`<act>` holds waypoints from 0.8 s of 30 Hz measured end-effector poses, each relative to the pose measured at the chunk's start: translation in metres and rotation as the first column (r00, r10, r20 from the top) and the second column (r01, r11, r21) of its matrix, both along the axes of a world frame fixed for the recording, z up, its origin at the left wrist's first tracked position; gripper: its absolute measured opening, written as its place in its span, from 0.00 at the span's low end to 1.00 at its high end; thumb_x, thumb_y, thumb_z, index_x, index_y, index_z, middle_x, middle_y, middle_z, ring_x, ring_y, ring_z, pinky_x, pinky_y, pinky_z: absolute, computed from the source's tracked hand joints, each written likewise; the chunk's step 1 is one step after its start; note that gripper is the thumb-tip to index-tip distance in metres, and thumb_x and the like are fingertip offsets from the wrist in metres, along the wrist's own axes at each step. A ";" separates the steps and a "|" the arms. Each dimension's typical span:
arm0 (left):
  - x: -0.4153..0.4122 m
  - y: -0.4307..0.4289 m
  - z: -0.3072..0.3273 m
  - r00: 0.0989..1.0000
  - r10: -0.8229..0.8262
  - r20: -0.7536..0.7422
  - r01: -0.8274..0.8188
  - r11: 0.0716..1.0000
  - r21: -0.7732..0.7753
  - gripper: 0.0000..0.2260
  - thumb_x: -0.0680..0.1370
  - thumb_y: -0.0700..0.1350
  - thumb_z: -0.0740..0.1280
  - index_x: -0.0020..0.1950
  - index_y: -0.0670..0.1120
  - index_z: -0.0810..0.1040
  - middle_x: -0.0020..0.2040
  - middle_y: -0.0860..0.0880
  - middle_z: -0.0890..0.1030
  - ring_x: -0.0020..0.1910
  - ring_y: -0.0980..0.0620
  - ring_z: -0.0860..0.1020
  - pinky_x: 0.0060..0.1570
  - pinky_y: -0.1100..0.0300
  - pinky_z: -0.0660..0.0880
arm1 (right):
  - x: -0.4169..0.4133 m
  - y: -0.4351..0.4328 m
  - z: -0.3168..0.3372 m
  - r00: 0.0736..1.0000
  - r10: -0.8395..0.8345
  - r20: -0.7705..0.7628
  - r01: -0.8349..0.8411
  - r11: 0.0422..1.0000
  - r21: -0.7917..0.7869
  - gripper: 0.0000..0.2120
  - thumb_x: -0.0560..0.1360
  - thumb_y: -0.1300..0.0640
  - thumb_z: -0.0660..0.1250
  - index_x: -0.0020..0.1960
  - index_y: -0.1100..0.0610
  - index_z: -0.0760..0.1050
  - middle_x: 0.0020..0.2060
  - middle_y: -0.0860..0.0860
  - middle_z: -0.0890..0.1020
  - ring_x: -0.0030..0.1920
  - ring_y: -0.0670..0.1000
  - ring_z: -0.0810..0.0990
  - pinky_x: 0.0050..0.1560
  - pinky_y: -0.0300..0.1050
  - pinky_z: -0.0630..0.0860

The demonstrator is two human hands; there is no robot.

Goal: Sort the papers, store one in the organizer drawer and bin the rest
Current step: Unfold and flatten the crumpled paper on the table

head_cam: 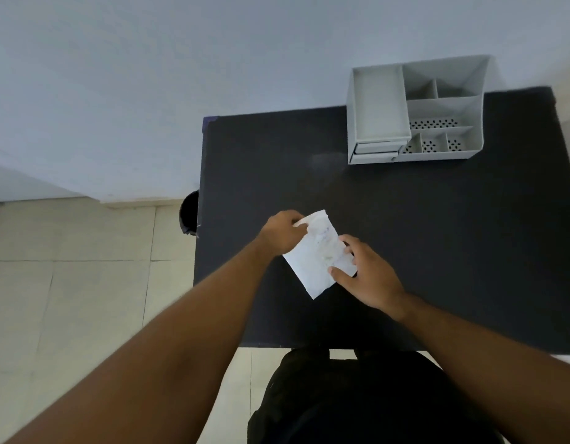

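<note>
Head view: a white paper (315,261) sits just below the middle of the frame, over the black table (421,235), well apart from the other items. Its long axis runs nearly up and down the picture with a lean: the upper short edge points up and slightly left, and the lower short edge points down and right. Faint marks show on its upward face. It may be more than one sheet, as the edges blur together.

The left hand (282,233) comes in from the lower left and pinches the paper's upper left corner with its fingers curled in. The right hand (366,275) comes in from the lower right. Its thumb lies pressed on the top face near the lower right corner, and its fingers curl round the right-hand long edge.

In the upper right, a grey organizer (443,105) stands at the table's far edge, with its drawer (376,149) at its lower left corner. A dark round bin (190,213) shows at centre left on the tiled floor (69,299), partly hidden by the table's left edge.
</note>
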State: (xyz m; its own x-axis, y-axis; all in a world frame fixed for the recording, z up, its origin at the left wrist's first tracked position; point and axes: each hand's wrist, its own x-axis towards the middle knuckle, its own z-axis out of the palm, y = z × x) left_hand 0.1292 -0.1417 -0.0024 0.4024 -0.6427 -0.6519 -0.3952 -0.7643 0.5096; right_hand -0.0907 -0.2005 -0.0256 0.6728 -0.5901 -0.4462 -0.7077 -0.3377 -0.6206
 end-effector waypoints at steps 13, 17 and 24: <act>-0.068 0.056 -0.036 0.895 -0.250 0.369 0.245 0.968 0.062 0.45 0.80 0.60 0.64 0.82 0.44 0.37 0.83 0.49 0.41 0.82 0.47 0.43 0.75 0.44 0.60 | 0.036 0.001 -0.018 0.953 0.232 -0.192 -0.287 0.894 -0.345 0.29 0.75 0.38 0.68 0.72 0.49 0.70 0.65 0.51 0.76 0.62 0.54 0.75 0.58 0.51 0.76; -0.075 0.059 -0.043 0.914 -0.221 0.339 0.206 0.975 0.081 0.48 0.79 0.59 0.67 0.81 0.44 0.35 0.83 0.48 0.41 0.81 0.49 0.42 0.74 0.46 0.62 | 0.041 0.000 -0.025 0.923 0.291 -0.252 -0.373 0.837 -0.401 0.28 0.74 0.41 0.71 0.70 0.49 0.72 0.62 0.52 0.78 0.57 0.55 0.79 0.54 0.52 0.77; -0.067 0.054 -0.041 0.927 -0.186 0.325 0.171 0.982 0.075 0.53 0.76 0.57 0.72 0.80 0.45 0.32 0.83 0.50 0.44 0.81 0.49 0.52 0.69 0.44 0.70 | 0.048 -0.005 -0.032 0.920 0.320 -0.225 -0.391 0.745 -0.541 0.02 0.67 0.56 0.75 0.39 0.53 0.83 0.43 0.54 0.84 0.31 0.57 0.81 0.38 0.49 0.76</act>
State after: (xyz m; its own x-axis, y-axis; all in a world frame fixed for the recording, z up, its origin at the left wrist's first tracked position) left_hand 0.0619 -0.0881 -0.0438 0.4804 -0.6969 -0.5325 -0.6666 -0.6847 0.2947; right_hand -0.0428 -0.2052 -0.0575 0.8523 -0.4857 -0.1944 -0.5161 -0.8412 -0.1610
